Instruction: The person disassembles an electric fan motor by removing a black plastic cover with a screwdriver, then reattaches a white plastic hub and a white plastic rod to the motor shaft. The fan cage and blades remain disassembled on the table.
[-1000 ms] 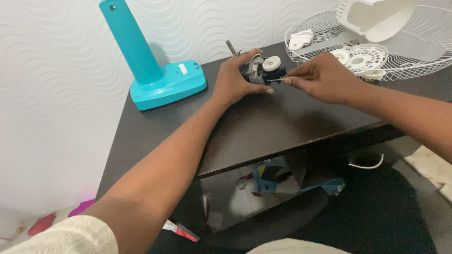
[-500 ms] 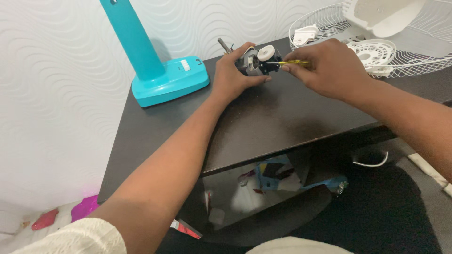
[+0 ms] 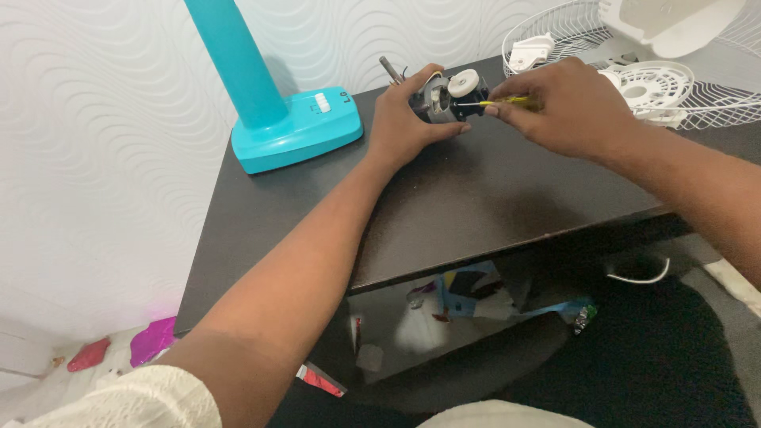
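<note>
Dark wood-grain table (image 3: 476, 206) carries the work at its far edge. My left hand (image 3: 408, 127) is wrapped around the small fan motor (image 3: 440, 99), fingers curled over its far side and thumb along its near side, so the fingers are closed on the motor body. The motor sits on the table top, inside that grip, with a metal shaft (image 3: 390, 70) projecting past my fingertips toward the wall and a white round knob (image 3: 464, 82) on the side facing my other hand.

My right hand (image 3: 567, 107) holds a yellow-handled screwdriver (image 3: 499, 101); thumb and fingers are pinched together on the handle, and the shank reaches from my fingertips to the motor, its tip touching just beneath the white knob.

Beyond my left knuckles stands a teal fan base (image 3: 297, 131) with its upright column. Behind my right hand lie a white wire fan guard (image 3: 713, 103) and white plastic fan parts (image 3: 654, 83).
</note>
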